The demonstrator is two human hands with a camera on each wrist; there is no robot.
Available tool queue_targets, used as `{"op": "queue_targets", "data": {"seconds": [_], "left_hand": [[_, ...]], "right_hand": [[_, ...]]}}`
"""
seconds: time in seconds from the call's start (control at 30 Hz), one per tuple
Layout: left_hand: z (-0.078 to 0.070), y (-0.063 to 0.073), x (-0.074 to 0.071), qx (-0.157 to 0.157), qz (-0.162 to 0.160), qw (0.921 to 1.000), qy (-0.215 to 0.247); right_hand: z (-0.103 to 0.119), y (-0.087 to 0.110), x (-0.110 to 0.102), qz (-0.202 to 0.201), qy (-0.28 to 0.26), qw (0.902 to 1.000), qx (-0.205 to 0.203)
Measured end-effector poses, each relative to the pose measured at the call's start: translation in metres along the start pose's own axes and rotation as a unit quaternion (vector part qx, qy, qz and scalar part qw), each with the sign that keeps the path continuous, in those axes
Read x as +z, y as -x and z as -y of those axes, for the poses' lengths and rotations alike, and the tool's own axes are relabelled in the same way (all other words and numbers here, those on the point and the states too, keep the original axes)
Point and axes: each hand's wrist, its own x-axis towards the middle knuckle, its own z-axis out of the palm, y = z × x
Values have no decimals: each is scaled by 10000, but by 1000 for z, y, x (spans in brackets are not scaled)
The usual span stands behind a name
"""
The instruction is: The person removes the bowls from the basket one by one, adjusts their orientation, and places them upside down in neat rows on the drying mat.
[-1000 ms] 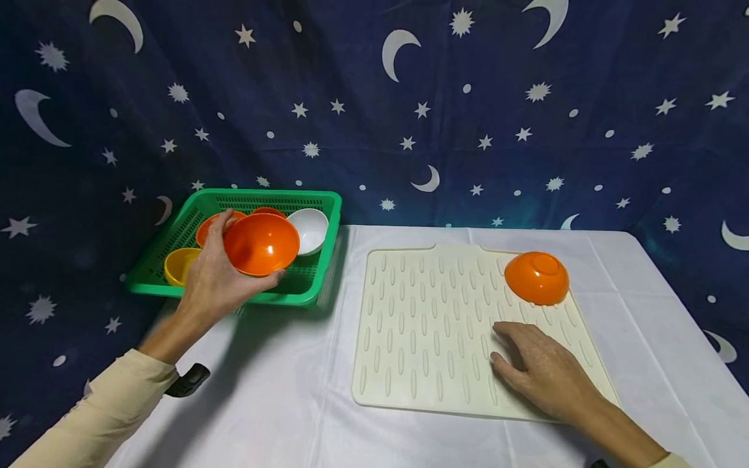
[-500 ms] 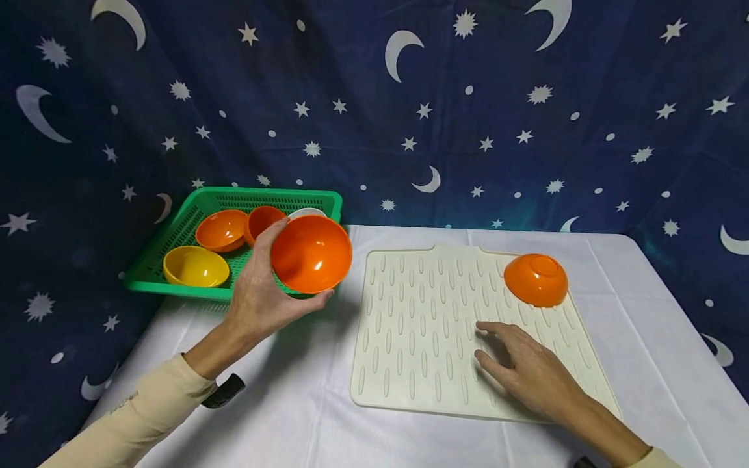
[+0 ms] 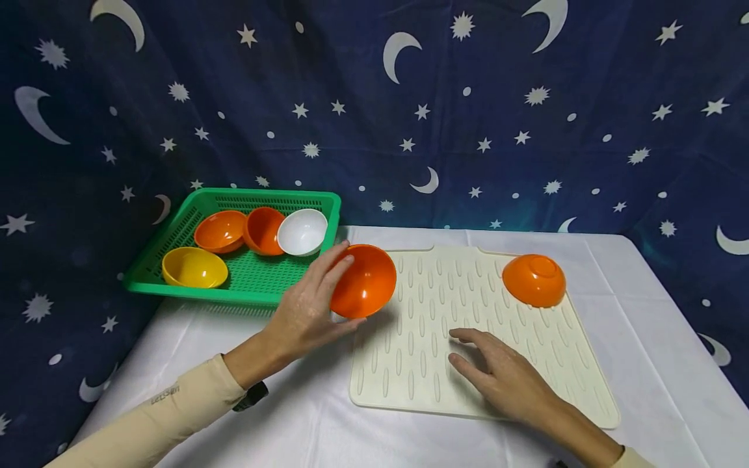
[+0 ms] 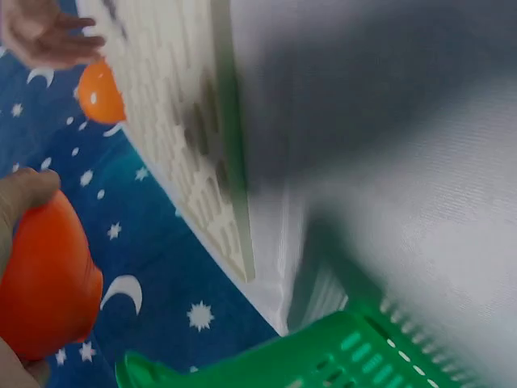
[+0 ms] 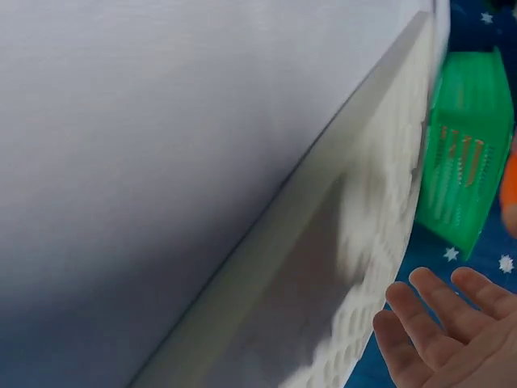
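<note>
Bowl [image 3: 368, 283] in L hand [image 3: 301, 318] moved R, nr mat [image 3: 418, 318], basket [image 3: 263, 276] (4 bowls [image 3: 195, 268])

four round orange, yellow and white bowls [image 3: 263, 231] in green rectangular plastic basket [image 3: 263, 276], left of cream rectangular ribbed mat [image 3: 409, 351]; round orange bowl [image 3: 534, 281] on its far right corner

I wear beige sleeves [image 3: 146, 419] that stop short of my bare hands [image 3: 301, 317]. Small dark lettering [image 3: 165, 395] marks the left one, and a black device [image 3: 251, 396] pokes out beside its cuff [image 3: 229, 377].
</note>
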Motion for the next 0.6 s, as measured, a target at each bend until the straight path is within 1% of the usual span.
{"op": "queue_targets", "data": {"seconds": [0.07,0.1,0.17,0.23,0.33,0.43,0.57,0.6], "left_hand": [[-1,-1,6,509,91,9985,-186],[-2,-2,8,779,135,9964,-297],[-5,-3,12,1255,242,9908,-445],[-8,-3,16,1602,311,9850,-554],[-11,-1,19,2008,408,9765,-666],[-15,3,22,2358,469,9680,-724],[-22,4,25,2896,492,9519,-871],[-24,4,26,3024,517,9474,-909]], "right_hand": [[5,-6,2,202,-488,9986,20],[8,-10,3,317,-800,9963,-12],[15,-17,3,594,-1505,9868,-16],[19,-23,1,811,-2175,9727,24],[23,-29,-2,1035,-2902,9510,273],[22,-31,-3,1295,-3428,9296,387],[18,-29,1,1820,-3875,9032,305],[18,-29,3,1899,-3963,8979,252]]}}
